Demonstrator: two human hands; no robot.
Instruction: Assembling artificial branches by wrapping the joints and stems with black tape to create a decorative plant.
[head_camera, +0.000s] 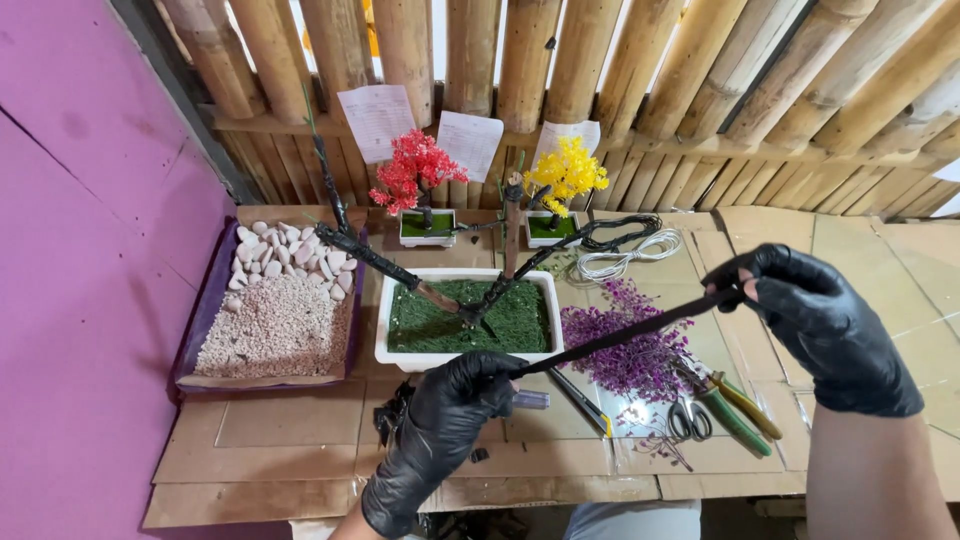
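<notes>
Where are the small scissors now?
In the head view, the scissors lie on the cardboard at lower right, beside the green-handled pliers, below the purple sprigs.

Left hand (440, 425) and right hand (815, 320), grips closed.

three white paper sheets (470, 140) on bamboo fence (700, 80).

desk (300, 440): brown cardboard | on it: tray of pebbles (275, 320), white pot (465, 320), purple flowers (625, 345), pliers (735, 405), scissors (690, 422)
</notes>
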